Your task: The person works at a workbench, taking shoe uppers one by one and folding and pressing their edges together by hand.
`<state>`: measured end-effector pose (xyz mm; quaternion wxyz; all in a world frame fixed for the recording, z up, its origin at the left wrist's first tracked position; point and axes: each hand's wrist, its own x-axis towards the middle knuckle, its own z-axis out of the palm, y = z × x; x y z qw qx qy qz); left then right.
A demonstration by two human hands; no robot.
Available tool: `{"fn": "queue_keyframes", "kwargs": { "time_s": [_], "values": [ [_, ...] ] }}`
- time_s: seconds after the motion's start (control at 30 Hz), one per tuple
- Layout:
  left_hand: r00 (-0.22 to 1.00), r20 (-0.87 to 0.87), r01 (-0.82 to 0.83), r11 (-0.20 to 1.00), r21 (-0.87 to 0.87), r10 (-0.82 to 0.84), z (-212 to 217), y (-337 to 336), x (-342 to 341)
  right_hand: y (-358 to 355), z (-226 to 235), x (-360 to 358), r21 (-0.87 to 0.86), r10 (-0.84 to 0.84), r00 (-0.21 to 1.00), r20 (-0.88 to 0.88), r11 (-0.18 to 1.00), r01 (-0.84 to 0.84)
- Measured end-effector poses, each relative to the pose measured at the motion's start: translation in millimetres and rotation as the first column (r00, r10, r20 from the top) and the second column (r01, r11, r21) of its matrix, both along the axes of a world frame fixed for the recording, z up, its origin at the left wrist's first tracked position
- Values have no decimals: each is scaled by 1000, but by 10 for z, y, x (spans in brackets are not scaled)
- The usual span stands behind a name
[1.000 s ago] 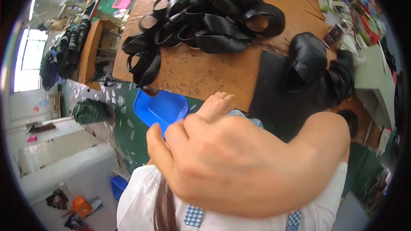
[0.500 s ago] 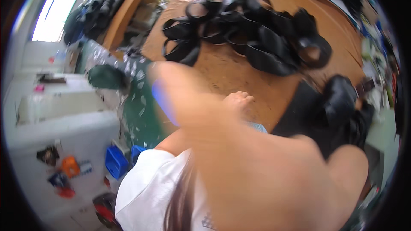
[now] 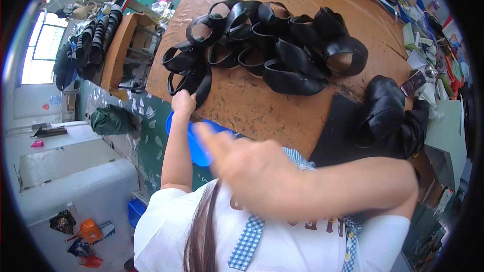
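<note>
Left hand sitting at edge of black loop, lying at near left corner of tabletop; grip looking curled, hold unclear. Right hand blurring, grip unclear.

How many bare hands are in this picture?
2. The bare left hand is at the nearest shiny black loop, contact unclear; the blurred bare right hand partly covers the blue plastic tray. Others may be hidden.

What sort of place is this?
Probably a small workshop, perhaps working leather-like material: open black loops cluster on a scuffed brown worktable, more dark pieces sit in rows at left, and a blue tray is by the table edge.
</note>
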<state>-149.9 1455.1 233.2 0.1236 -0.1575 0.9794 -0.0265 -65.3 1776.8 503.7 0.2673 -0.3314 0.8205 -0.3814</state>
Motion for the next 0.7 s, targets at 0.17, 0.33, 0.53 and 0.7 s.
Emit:
{"fn": "queue_keyframes", "kwargs": {
  "time_s": [0.17,0.33,0.53,0.7],
  "values": [
    [964,251,-107,993,48,91,-322,-448,137,477,-1550,59,-21,-278,941,193,958,287],
    [994,86,-84,983,166,71,-711,-512,129,918,-2219,526,138,-492,636,594,841,522],
    [997,-14,72,923,378,-72,-316,53,19,1185,-2895,1199,351,-652,748,125,734,581],
    [993,-60,117,767,631,-102,-810,431,343,1238,-2799,1324,356,-717,645,264,694,626]
  ]
}}
